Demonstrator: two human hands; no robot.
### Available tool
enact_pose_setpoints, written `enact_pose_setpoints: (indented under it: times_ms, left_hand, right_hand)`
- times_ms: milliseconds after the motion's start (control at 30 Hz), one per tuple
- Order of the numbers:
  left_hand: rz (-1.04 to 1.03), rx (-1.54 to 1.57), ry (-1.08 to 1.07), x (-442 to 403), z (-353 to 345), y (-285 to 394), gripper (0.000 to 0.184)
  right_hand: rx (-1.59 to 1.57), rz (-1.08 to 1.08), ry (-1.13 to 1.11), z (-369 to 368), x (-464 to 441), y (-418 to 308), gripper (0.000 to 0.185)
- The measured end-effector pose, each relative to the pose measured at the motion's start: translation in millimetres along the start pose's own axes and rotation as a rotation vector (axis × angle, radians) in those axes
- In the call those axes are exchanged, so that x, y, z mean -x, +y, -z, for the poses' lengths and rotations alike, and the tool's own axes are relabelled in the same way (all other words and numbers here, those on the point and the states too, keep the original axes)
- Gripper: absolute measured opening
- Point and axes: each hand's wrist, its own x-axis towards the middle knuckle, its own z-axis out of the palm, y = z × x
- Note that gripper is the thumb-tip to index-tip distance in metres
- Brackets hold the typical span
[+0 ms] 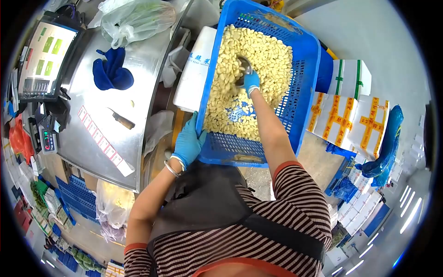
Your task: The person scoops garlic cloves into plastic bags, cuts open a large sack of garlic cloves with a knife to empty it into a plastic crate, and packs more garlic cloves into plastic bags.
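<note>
A large blue plastic crate [304, 78] holds a heap of pale yellow, peeled pieces [267, 51] that look like garlic cloves. My right hand [252, 82], in a blue glove, is closed on a round metal scoop [245, 64] among the pieces, left of the crate's middle. Part of the crate's floor shows just below the scoop. My left hand [188, 141], also gloved in blue, rests at the crate's lower left corner with its thumb apart from the fingers, against the rim.
Left is a metal table [87, 152] with a knife [122, 119], a label strip [106, 145], a blue cloth [112, 71] and a plastic bag [138, 21]. A white foam box [196, 71] adjoins the crate. Taped boxes [337, 117] stand right; a screen [46, 57] stands far left.
</note>
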Motion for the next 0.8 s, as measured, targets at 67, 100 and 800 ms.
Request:
enact_pose_setpoints:
  times_ms: [67, 100, 800]
  left_hand:
    - [0.008, 0.018, -0.011, -1.9, 0.1, 1.5, 0.071]
    - [0.018, 0.021, -0.013, -1.5, 0.5, 2.6, 0.071]
    - [0.080, 0.044, 0.287, 142.2, 102.1, -48.0, 0.065]
  right_hand:
    - [0.037, -0.129, -0.281, -14.1, 8.9, 33.1, 0.019]
    - [-0.425, -0.452, -0.326, 12.5, 58.4, -24.8, 0.019]
    - [-0.345, -0.085, -0.669, 159.4, 115.9, -89.1, 0.049]
